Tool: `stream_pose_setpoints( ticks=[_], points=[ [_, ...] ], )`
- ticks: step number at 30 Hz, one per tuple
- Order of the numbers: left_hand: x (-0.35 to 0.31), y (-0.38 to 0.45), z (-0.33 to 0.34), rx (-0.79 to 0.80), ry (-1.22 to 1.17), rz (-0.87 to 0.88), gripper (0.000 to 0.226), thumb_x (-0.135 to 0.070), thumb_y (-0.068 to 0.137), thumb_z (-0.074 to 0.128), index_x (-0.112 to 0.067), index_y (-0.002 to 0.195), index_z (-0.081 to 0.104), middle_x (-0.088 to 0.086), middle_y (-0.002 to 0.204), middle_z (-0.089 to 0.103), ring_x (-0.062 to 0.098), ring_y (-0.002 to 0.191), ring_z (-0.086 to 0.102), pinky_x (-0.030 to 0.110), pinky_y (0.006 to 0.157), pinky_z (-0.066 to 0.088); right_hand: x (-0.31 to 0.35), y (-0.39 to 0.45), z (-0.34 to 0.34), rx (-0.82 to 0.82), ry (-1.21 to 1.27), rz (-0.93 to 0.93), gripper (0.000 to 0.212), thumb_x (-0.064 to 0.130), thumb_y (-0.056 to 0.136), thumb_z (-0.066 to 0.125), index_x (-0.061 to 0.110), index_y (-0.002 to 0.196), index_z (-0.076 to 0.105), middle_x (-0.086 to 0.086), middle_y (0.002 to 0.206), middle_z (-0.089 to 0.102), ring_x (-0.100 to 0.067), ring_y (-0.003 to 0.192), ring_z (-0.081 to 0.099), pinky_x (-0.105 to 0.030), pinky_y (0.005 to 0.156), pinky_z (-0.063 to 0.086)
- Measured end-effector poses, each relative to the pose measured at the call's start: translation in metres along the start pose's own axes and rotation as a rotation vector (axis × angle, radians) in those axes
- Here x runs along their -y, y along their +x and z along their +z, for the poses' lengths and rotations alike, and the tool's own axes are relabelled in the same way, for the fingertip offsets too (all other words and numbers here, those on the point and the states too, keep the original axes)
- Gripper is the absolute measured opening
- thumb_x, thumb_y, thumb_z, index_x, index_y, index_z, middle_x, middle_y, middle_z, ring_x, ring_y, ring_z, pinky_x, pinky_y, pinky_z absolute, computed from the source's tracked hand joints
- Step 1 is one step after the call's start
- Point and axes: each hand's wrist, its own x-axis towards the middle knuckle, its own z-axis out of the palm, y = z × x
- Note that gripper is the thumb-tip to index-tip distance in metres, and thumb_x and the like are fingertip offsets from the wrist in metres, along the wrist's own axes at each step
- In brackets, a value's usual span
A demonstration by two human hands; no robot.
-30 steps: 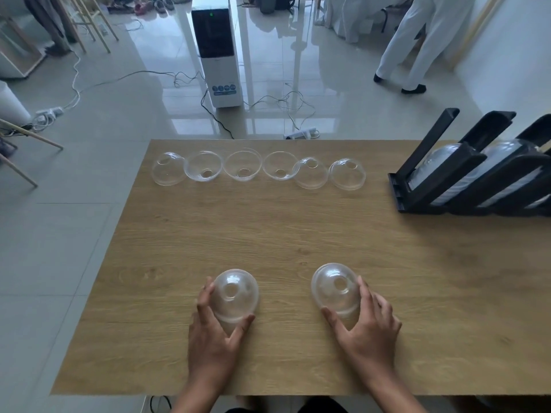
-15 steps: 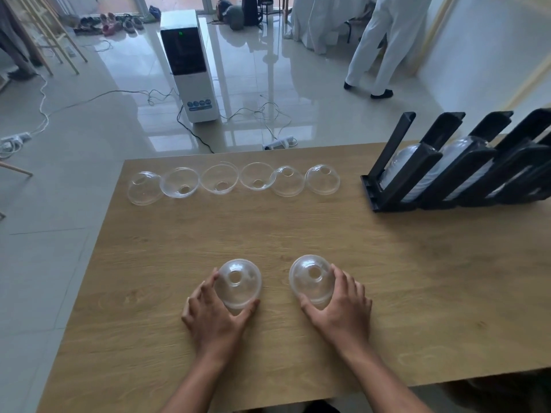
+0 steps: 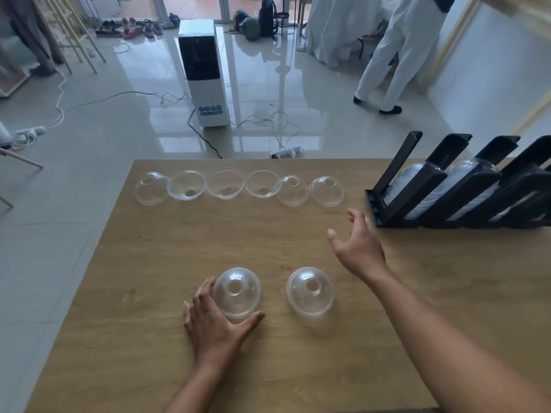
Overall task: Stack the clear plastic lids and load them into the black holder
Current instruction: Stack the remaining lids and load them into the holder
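Observation:
Two clear dome lids stand near the table's front: the left lid [image 3: 237,292] and the right lid [image 3: 310,292]. My left hand [image 3: 214,320] rests against the left lid, fingers and thumb spread round its near rim. My right hand [image 3: 357,245] hovers open above the table, apart from any lid, between the right lid and the far row. Several more clear lids [image 3: 238,187] lie in a row along the far edge, some dome up, some dome down. The black holder [image 3: 453,189] stands at the right with stacked lids in its slots.
The wooden table [image 3: 149,293] ends close on the left and far sides. Beyond it on the tiled floor are a white air cooler [image 3: 204,73], loose cables and a power strip [image 3: 284,152]. A person in white [image 3: 396,55] stands far right.
My right hand has let go of the right lid and moved up and away toward the far right. The left hand stays at its lid. The camera has tilted up.

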Motion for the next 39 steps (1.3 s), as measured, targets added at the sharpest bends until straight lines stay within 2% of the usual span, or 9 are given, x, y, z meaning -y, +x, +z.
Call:
stream_pose_setpoints(
  ticks=[6, 9, 12, 14, 21, 25, 31, 35, 39],
  points=[
    [0.003, 0.001, 0.003, 0.014, 0.008, -0.013, 0.129, -0.084, 0.038, 0.069, -0.02, 0.145, 0.036, 0.003, 0.146, 0.046, 0.027, 0.137, 0.038, 0.052, 0.123, 0.011, 0.032, 0.118, 0.0, 0.186, -0.144, 0.031, 0.094, 0.044, 0.085, 0.079, 0.023, 0.159, 0.025, -0.01, 0.161, 0.025, -0.035, 0.146, 0.032, -0.047, 0.116, 0.034],
    [0.005, 0.001, 0.003, 0.013, 0.007, -0.012, 0.13, -0.084, 0.037, 0.07, -0.02, 0.146, 0.036, 0.003, 0.146, 0.046, 0.025, 0.137, 0.038, 0.052, 0.124, 0.011, 0.038, 0.144, 0.003, 0.274, -0.209, 0.062, 0.113, 0.042, 0.081, 0.085, 0.028, 0.165, 0.009, -0.009, 0.168, 0.01, -0.036, 0.153, 0.02, -0.055, 0.12, 0.028],
    [0.006, 0.002, 0.003, 0.018, -0.006, -0.006, 0.131, -0.084, 0.037, 0.071, -0.02, 0.146, 0.036, 0.002, 0.146, 0.046, 0.024, 0.139, 0.037, 0.051, 0.124, 0.009, 0.038, 0.158, 0.008, 0.343, -0.271, 0.077, 0.117, 0.039, 0.08, 0.087, 0.031, 0.165, 0.007, -0.007, 0.172, 0.003, -0.038, 0.155, 0.012, -0.062, 0.121, 0.024],
    [0.006, 0.002, 0.003, 0.019, -0.018, -0.002, 0.13, -0.083, 0.038, 0.072, -0.02, 0.146, 0.036, 0.001, 0.146, 0.045, 0.023, 0.14, 0.036, 0.05, 0.124, 0.007, 0.034, 0.163, 0.013, 0.37, -0.31, 0.069, 0.111, 0.038, 0.08, 0.088, 0.03, 0.163, 0.015, -0.007, 0.172, 0.007, -0.039, 0.155, 0.014, -0.062, 0.121, 0.023],
    [0.009, 0.001, 0.002, 0.031, -0.045, -0.006, 0.129, -0.083, 0.04, 0.072, -0.024, 0.147, 0.033, -0.002, 0.147, 0.042, 0.019, 0.142, 0.031, 0.048, 0.125, 0.005, 0.02, 0.162, 0.019, 0.291, -0.274, 0.039, 0.104, 0.046, 0.074, 0.09, 0.016, 0.152, 0.03, -0.01, 0.153, 0.044, -0.036, 0.141, 0.043, -0.051, 0.11, 0.043],
    [0.011, 0.001, 0.003, 0.028, -0.045, -0.009, 0.128, -0.084, 0.039, 0.072, -0.025, 0.146, 0.033, -0.002, 0.144, 0.044, 0.021, 0.139, 0.034, 0.049, 0.124, 0.007, 0.012, 0.145, 0.014, 0.19, -0.228, 0.012, 0.098, 0.054, 0.07, 0.089, 0.018, 0.145, 0.038, -0.01, 0.145, 0.047, -0.035, 0.132, 0.049, -0.05, 0.105, 0.047],
    [0.009, 0.001, -0.001, 0.046, -0.077, -0.013, 0.132, -0.083, 0.037, 0.081, -0.026, 0.145, 0.032, -0.001, 0.143, 0.045, 0.022, 0.139, 0.035, 0.049, 0.125, 0.007, 0.028, 0.079, -0.011, 0.051, 0.044, -0.122, 0.09, 0.062, 0.069, 0.085, 0.023, 0.139, 0.045, -0.004, 0.14, 0.05, -0.026, 0.127, 0.051, -0.04, 0.104, 0.043],
    [0.001, 0.003, -0.012, 0.082, -0.17, -0.096, 0.132, -0.084, 0.038, 0.081, -0.03, 0.147, 0.027, -0.002, 0.145, 0.044, 0.025, 0.143, 0.032, 0.057, 0.121, 0.019, 0.02, -0.004, -0.021, 0.062, 0.099, -0.263, 0.088, 0.067, 0.072, 0.082, 0.031, 0.143, 0.045, 0.006, 0.137, 0.054, -0.02, 0.123, 0.05, -0.042, 0.103, 0.045],
    [-0.027, 0.024, -0.025, 0.051, -0.147, -0.036, 0.111, -0.087, 0.054, 0.066, -0.03, 0.143, 0.032, -0.004, 0.142, 0.045, 0.021, 0.139, 0.034, 0.057, 0.12, 0.017, -0.001, -0.07, -0.005, 0.025, 0.078, -0.334, 0.089, 0.073, 0.071, 0.076, 0.032, 0.145, 0.049, 0.009, 0.138, 0.056, -0.017, 0.116, 0.051, -0.044, 0.097, 0.045]
  ],
)
